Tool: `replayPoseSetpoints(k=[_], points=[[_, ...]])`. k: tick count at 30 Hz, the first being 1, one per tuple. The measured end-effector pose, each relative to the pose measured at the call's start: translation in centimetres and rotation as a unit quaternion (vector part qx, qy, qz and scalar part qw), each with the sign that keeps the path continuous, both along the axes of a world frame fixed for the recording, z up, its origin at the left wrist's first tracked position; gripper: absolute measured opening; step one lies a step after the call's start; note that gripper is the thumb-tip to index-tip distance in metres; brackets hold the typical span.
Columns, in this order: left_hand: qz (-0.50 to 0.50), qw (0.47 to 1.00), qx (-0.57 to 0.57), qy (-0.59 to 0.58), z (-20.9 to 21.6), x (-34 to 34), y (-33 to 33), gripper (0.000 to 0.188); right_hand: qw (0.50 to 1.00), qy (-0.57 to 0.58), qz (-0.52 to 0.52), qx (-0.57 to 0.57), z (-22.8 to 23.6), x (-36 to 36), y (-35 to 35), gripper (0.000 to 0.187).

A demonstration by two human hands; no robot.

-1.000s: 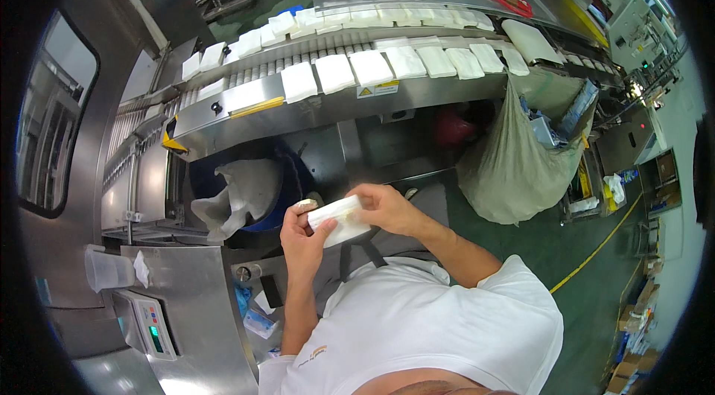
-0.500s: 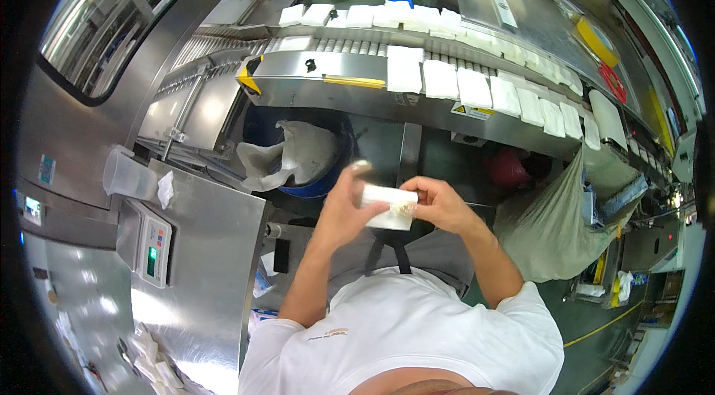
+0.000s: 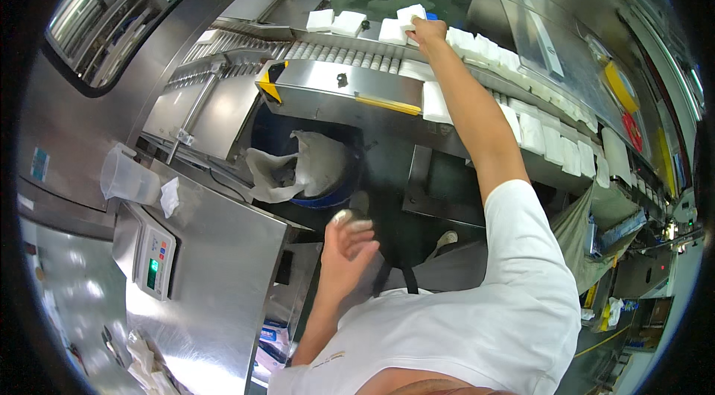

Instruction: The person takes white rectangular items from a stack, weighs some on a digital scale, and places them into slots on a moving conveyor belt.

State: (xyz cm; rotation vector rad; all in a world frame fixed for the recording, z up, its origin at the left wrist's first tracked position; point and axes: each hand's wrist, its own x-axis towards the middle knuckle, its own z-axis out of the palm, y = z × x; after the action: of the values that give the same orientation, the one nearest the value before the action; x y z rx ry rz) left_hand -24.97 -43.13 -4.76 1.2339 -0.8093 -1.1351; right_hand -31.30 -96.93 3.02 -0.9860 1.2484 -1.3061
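Note:
My right arm stretches out over the roller conveyor, and my right hand (image 3: 430,33) grips a folded white packet (image 3: 411,15) at the far ledge. The packet is tilted and sits above or against a neighbouring white packet (image 3: 392,32); whether they touch I cannot make out. My left hand (image 3: 345,252) hovers in front of my body with nothing in it. Its fingers are loosely curled, with the thumb apart, and a pale covering shows on one fingertip.
White packets (image 3: 532,132) line the conveyor's near edge (image 3: 350,83). A blue bin (image 3: 320,198) with a grey liner stands below. At left, a steel table (image 3: 216,246) bears a scale (image 3: 155,257) and a plastic jug (image 3: 129,175). A cloth sack (image 3: 577,225) hangs at right.
Both hands were on a white packet before my body. My right hand has reached forward to the far ledge. My left hand has let go and dropped lower. The view has shifted slightly left.

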Motion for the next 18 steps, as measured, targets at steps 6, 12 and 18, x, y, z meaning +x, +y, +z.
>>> replayPoseSetpoints(k=[6, 12, 18], points=[[0.051, 0.998, 0.025, 0.027, -1.1, 1.3, 2.5, 0.073, 0.511, 0.813, 0.192, -0.203, -4.1, 2.1, -8.3, 0.046], [0.033, 0.99, -0.056, -0.123, 1.5, 2.5, 5.3, 0.071, 0.66, 0.519, 0.209, -0.501, -4.3, -7.5, -2.6, 0.058], [0.231, 0.905, -0.001, -0.358, 7.6, 6.4, 18.3, 0.031, 0.835, 0.273, 0.424, -0.221, 0.2, -8.4, 20.8, 0.044]])
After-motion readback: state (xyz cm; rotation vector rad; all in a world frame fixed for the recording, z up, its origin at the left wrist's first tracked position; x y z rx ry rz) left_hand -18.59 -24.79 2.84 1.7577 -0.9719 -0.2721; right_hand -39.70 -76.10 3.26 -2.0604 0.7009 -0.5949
